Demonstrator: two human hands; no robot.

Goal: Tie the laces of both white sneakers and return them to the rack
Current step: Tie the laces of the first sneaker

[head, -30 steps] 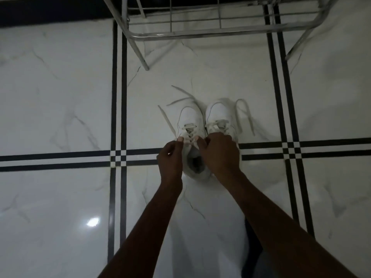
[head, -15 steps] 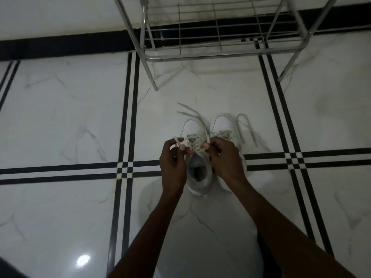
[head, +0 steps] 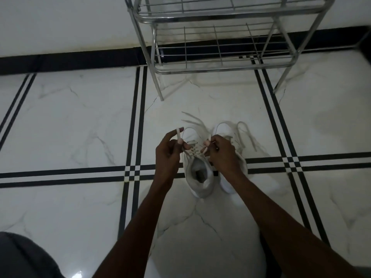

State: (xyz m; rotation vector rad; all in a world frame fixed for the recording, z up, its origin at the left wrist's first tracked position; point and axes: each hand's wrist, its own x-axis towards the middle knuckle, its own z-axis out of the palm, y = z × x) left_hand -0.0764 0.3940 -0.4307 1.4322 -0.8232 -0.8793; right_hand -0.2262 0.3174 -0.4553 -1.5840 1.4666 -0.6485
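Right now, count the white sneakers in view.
2. Left sneaker stands on the floor between both hands; right sneaker sits beside it, partly hidden behind the right hand.

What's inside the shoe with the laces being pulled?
Looking down the left sneaker, its opening shows pale lining and a dark hollow at the bottom; nothing inside that I can make out. The toe end stays hidden under the tongue, the laces and both hands, left and right.

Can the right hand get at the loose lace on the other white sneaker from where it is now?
Probably yes. The right hand sits directly over the right white sneaker, whose loose white lace lies uncovered on the marble floor just beyond; it must first release the lace it pinches.
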